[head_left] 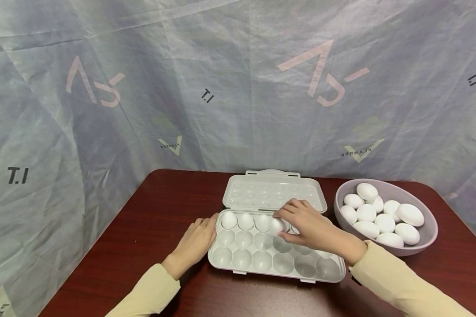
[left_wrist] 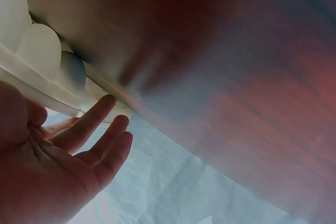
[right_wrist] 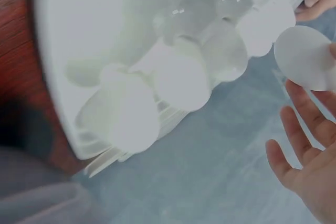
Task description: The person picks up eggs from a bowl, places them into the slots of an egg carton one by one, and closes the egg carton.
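Right hand (head_left: 309, 226) pinches an egg (head_left: 277, 226) in curled fingers over the back-row cup, while left hand (head_left: 194, 242), fingers straight, braces the egg tray (head_left: 238, 267) against sliding.

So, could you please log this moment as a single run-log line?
right hand: pinches egg over tray's back row | left hand: rests against egg tray left edge | bowl: holds eggs | lid: open

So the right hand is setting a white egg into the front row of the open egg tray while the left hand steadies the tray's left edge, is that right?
Not quite. The right hand holds the white egg at the back row, next to the three eggs already seated by the hinge, not the front row. The head view shows this. The left hand does rest against the left edge of the open white plastic egg tray.
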Tool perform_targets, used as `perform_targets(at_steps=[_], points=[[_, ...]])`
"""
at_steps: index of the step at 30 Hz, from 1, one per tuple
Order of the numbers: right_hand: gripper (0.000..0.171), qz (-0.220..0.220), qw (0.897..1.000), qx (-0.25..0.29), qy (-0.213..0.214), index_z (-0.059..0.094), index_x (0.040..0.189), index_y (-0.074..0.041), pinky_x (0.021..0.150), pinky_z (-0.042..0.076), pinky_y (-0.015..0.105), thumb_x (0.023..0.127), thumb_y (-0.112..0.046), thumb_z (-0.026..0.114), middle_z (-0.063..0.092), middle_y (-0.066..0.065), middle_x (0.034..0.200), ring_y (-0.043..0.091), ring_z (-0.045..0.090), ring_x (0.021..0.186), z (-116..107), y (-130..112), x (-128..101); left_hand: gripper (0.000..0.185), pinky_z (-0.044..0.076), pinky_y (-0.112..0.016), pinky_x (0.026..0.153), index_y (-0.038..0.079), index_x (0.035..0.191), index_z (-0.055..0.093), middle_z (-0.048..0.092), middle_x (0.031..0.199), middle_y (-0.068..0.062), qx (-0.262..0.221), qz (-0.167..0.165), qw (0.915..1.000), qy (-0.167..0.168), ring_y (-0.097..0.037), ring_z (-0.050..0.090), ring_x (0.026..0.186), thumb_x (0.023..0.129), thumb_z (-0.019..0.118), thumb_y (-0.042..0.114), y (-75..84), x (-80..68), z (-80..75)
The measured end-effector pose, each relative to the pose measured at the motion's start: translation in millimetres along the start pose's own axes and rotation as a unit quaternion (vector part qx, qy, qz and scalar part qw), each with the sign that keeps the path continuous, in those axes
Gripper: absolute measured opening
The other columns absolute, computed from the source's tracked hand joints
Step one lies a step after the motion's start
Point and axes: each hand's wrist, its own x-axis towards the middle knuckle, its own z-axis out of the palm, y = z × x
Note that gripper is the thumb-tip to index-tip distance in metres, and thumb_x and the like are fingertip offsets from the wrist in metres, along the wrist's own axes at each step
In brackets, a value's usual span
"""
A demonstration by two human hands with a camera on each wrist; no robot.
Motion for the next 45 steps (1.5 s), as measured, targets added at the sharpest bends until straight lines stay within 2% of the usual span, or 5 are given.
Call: perform_targets(at_steps=[10, 16, 25, 38, 45], points=[[0.034, -0.008, 0.998, 0.029, -0.052, 0.060, 0.107, -0.013, 0.084, 0.040, 0.036, 0.080, -0.032, 0.065, 0.063, -0.003, 0.101, 0.014, 0.051, 0.098, 16, -18, 30, 0.036, 0.047, -0.041, 0.070, 0.000, 0.123, 0.051, 0.065, 0.095, -0.010, -0.003, -0.001, 1.0000, 0.003, -0.029, 0.060, 0.086, 0.089, 0.050, 0.012, -0.5, 0.7, 0.8], [0.032, -0.020, 0.997, 0.028, -0.066, 0.060, 0.105, -0.014, 0.081, 0.039, 0.034, 0.079, -0.031, 0.067, 0.063, -0.005, 0.098, 0.013, 0.051, 0.095, 31, -28, 44, 0.036, 0.048, -0.042, 0.070, 0.000, 0.123, 0.051, 0.065, 0.095, -0.011, -0.002, -0.003, 1.0000, 0.002, -0.029, 0.060, 0.086, 0.089, 0.050, 0.012, -0.4, 0.4, 0.0], [0.032, 0.006, 0.993, 0.044, -0.108, 0.060, 0.108, -0.016, 0.080, 0.038, 0.033, 0.080, -0.033, 0.065, 0.064, -0.005, 0.103, 0.013, 0.050, 0.096, 47, -39, 61, 0.030, 0.047, -0.041, 0.074, -0.001, 0.117, 0.053, 0.063, 0.094, -0.010, -0.005, -0.014, 0.9997, -0.018, -0.030, 0.059, 0.087, 0.090, 0.050, 0.013, 0.1, 1.3, 1.1], [0.030, 0.011, 0.990, 0.052, -0.129, 0.061, 0.108, -0.020, 0.076, 0.036, 0.030, 0.081, -0.033, 0.066, 0.061, -0.005, 0.102, 0.013, 0.048, 0.093, 60, -47, 79, 0.033, 0.048, -0.041, 0.076, 0.000, 0.119, 0.052, 0.063, 0.097, -0.009, 0.002, -0.015, 0.9994, -0.030, -0.029, 0.059, 0.089, 0.090, 0.051, 0.014, -0.5, 1.7, 1.2], [0.030, 0.016, 0.989, 0.035, -0.145, 0.061, 0.106, -0.019, 0.083, 0.038, 0.035, 0.080, -0.034, 0.066, 0.062, -0.005, 0.104, 0.015, 0.050, 0.098, 71, -50, 84, 0.033, 0.048, -0.041, 0.076, 0.000, 0.119, 0.052, 0.063, 0.096, -0.009, 0.004, -0.014, 0.9996, -0.026, -0.029, 0.059, 0.089, 0.090, 0.050, 0.014, -0.2, 0.9, 1.1]])
